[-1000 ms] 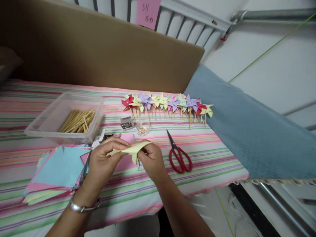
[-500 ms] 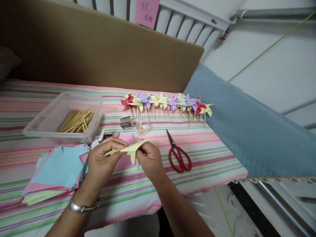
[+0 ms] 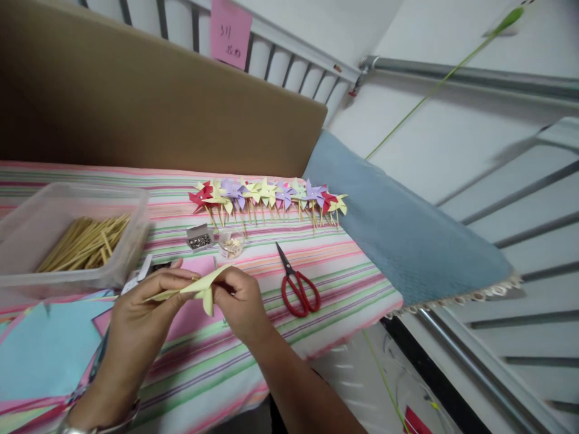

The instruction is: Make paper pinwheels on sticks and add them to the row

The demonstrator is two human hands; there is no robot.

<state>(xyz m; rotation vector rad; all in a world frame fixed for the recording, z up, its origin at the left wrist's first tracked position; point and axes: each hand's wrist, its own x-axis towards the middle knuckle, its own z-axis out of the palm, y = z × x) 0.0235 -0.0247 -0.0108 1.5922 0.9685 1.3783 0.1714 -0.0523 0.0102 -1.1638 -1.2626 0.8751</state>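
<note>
Between my two hands is a pale yellow paper pinwheel (image 3: 207, 286), partly folded, with one flap hanging down. My left hand (image 3: 145, 313) pinches its left side between thumb and fingers. On the other side my right hand (image 3: 239, 301) is closed on the paper, its fingertips partly hidden behind it. A pink paper sheet (image 3: 192, 319) lies on the table beneath. Just beyond my hands stand a small open box of metal pins (image 3: 199, 239) and a round clear tub of small pale pieces (image 3: 231, 245). Red-handled scissors (image 3: 298, 286) lie to the right of my right hand.
A clear plastic bin (image 3: 136, 226) of wooden sticks (image 3: 85, 244) stands at left, with a stack of coloured paper squares (image 3: 49, 349) in front. Finished pinwheels (image 3: 266, 193) line the back of the striped cloth (image 3: 344, 289), before a brown board (image 3: 181, 114). Blue fabric (image 3: 398, 235) hangs at right.
The view has swung to the right, so everything appears further left. Both hands keep hold of the yellow pinwheel, with hardly any change in grip.
</note>
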